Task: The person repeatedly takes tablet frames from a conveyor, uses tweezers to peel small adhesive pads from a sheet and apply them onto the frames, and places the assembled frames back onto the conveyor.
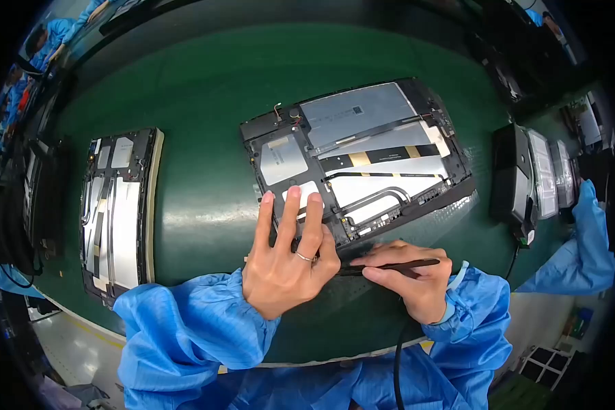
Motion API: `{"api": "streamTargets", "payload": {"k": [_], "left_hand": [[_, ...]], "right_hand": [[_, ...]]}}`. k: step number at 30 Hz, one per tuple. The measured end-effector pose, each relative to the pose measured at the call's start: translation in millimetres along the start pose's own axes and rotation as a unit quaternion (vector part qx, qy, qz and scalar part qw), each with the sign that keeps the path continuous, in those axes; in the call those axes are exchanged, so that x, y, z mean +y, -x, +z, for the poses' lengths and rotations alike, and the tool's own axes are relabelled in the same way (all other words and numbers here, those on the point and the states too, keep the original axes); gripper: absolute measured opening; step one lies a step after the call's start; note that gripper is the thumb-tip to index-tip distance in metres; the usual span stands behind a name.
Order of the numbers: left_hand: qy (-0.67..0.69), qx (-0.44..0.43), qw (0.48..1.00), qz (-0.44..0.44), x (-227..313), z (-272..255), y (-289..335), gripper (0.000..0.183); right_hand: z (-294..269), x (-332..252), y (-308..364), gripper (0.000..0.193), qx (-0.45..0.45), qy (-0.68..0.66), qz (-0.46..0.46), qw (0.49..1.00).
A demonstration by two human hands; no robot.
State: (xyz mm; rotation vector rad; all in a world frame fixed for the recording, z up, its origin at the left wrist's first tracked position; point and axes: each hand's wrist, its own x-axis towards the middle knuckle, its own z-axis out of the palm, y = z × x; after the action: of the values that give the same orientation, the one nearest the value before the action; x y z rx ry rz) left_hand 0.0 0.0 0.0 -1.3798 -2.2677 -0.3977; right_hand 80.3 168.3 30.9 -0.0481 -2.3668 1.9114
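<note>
An opened tablet [376, 157] lies tilted on the green mat, its inside facing up. Silver battery cells, black and gold flat cables and small boards show within its dark frame. My left hand [287, 270] rests on its near left corner with the fingers stretched out, holding nothing; a ring is on one finger. Just below the near edge, my right hand [413, 283] is closed round slim dark tweezers [417, 264], which point left towards my left hand. Their tips are partly hidden there, and I cannot tell whether they touch anything.
A second opened tablet [119, 212] lies at the left on a pale layer. Dark and clear cases [526, 178] stand at the right edge, beside another person's blue sleeve [581, 246]. A black cable [398, 369] hangs in front of me. More people sit at the far left.
</note>
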Motion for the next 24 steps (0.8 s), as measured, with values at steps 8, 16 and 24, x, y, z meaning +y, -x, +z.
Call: {"api": "streamTargets", "payload": {"k": [8, 16, 24], "left_hand": [[-0.010, -0.007, 1.000, 0.005, 2, -2, 2, 0.018], [-0.007, -0.005, 1.000, 0.006, 0, -4, -1, 0.017], [0.020, 0.014, 0.999, -0.025, -6, -72, -31, 0.032]], "right_hand": [[1, 0, 1, 0.012, -0.008, -0.030, 0.011, 0.999], [-4, -1, -1, 0.011, 0.035, -0.156, 0.095, 0.983], [-25, -62, -18, 0.012, 0.180, -0.172, -0.049, 0.967]]}}
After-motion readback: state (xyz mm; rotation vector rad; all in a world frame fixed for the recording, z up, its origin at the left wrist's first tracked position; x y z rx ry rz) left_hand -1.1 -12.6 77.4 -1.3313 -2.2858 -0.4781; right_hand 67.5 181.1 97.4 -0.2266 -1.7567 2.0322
